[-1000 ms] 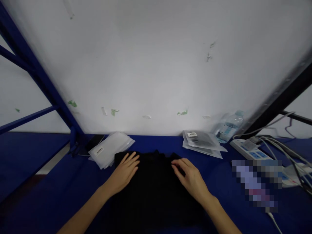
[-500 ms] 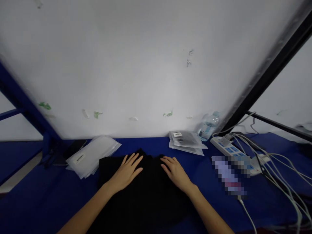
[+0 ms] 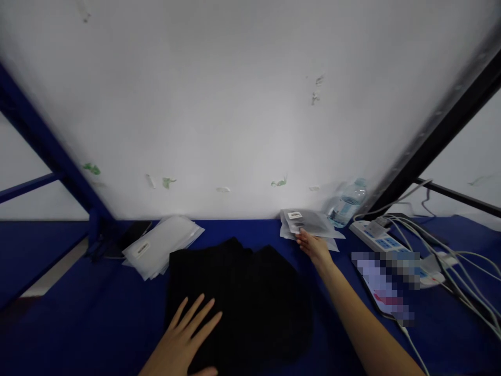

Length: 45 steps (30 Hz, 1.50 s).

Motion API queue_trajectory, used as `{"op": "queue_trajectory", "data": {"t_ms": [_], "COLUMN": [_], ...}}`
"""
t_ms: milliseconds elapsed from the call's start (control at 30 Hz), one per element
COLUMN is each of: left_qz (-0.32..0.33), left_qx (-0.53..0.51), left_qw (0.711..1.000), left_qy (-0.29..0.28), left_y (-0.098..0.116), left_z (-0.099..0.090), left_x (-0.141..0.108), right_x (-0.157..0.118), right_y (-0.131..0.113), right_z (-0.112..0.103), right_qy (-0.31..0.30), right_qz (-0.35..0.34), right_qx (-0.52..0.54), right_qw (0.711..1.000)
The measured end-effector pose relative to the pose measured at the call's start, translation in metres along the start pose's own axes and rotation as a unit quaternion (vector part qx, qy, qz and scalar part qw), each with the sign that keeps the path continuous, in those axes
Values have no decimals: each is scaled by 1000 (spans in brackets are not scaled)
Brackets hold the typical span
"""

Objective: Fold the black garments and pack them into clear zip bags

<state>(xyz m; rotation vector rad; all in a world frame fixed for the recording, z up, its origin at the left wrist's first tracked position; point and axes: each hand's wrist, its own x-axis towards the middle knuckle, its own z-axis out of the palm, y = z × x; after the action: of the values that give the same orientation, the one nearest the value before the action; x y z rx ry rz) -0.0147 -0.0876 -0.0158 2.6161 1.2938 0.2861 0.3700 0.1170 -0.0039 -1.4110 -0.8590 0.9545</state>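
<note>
A piece of black clothing (image 3: pixel 254 297) lies flat on the blue table in front of me; its exact kind is hard to make out in the dark fabric. My left hand (image 3: pixel 183 334) rests on its lower left part, palm down, fingers spread. Beyond its far right corner, my right hand (image 3: pixel 315 248) pinches the front edge of a frosted plastic bag (image 3: pixel 313 223) bearing a white barcode label. That bag lies on another one near the wall. At the far left, a stack of similar frosted bags (image 3: pixel 168 240) also carries a barcode label.
A water bottle (image 3: pixel 348 203) leans by the wall at the right. Nearby are a white power strip (image 3: pixel 376 240), tangled white cables (image 3: pixel 465 292) and a phone (image 3: pixel 379 287) on a cord. A dark phone-like object (image 3: pixel 135 234) lies behind the left stack. Metal posts flank the table.
My right hand has left the black clothing and moved forward and right to the bags. My left hand has slid back toward me on the cloth. The view has shifted slightly.
</note>
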Motion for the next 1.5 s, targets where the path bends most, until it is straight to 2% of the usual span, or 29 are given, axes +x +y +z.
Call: {"op": "queue_trajectory", "data": {"t_ms": [100, 167, 200, 267, 333, 400, 433, 500, 567, 667, 767, 833, 1000, 1133, 1267, 1367, 1400, 1433, 1500], "left_qz": [-30, -95, -136, -204, -229, -227, -225, -233, -251, -270, -270, -272, -302, -314, -326, -331, -331, -330, -326], "left_qx": [-54, -140, -204, -372, -557, -690, -728, -761, -769, -769, -761, -756, -757, -763, -768, -777, -781, -785, -790], "left_qw": [998, 984, 965, 898, 792, 683, 644, 602, 585, 575, 586, 592, 577, 563, 549, 533, 528, 523, 518], "left_qy": [14, 63, 89, 115, 100, 74, 63, 55, 60, 72, 66, 62, 51, 46, 46, 42, 44, 45, 45], "left_y": [3, 9, 13, 24, 35, 45, 49, 53, 55, 56, 57, 56, 46, 39, 40, 43, 43, 44, 46], "left_z": [-4, -10, -13, -19, -22, -20, -18, -11, -4, 4, 6, 5, -2, -13, -21, -23, -24, -24, -26], "left_x": [0, 2, 5, 14, 26, 38, 43, 50, 53, 54, 54, 52, 39, 28, 27, 30, 31, 32, 34], "right_x": [-16, -42, -59, -100, -143, -179, -194, -213, -222, -228, -234, -234, -207, -176, -162, -168, -174, -180, -196], "right_y": [-14, -24, -29, -37, -40, -37, -33, -24, -14, -4, -1, -2, -11, -20, -20, -18, -18, -18, -20], "right_z": [12, 20, 25, 38, 51, 62, 66, 69, 68, 65, 67, 68, 52, 30, 22, 23, 25, 27, 31], "right_qy": [-19, -48, -68, -111, -204, -279, -312, -350, -356, -365, -383, -371, -285, -237, -216, -207, -201, -193, -190], "right_qz": [13, 10, 8, 4, 7, 7, 9, 17, 33, 62, 94, 123, 170, 162, 148, 122, 93, 41, -128], "right_qx": [50, 76, 87, 104, 122, 95, 77, 44, 19, -1, 16, 22, 9, 3, -2, -39, -70, -106, -173], "right_qw": [998, 996, 994, 988, 971, 956, 947, 936, 934, 929, 919, 920, 943, 958, 965, 970, 973, 975, 958]}}
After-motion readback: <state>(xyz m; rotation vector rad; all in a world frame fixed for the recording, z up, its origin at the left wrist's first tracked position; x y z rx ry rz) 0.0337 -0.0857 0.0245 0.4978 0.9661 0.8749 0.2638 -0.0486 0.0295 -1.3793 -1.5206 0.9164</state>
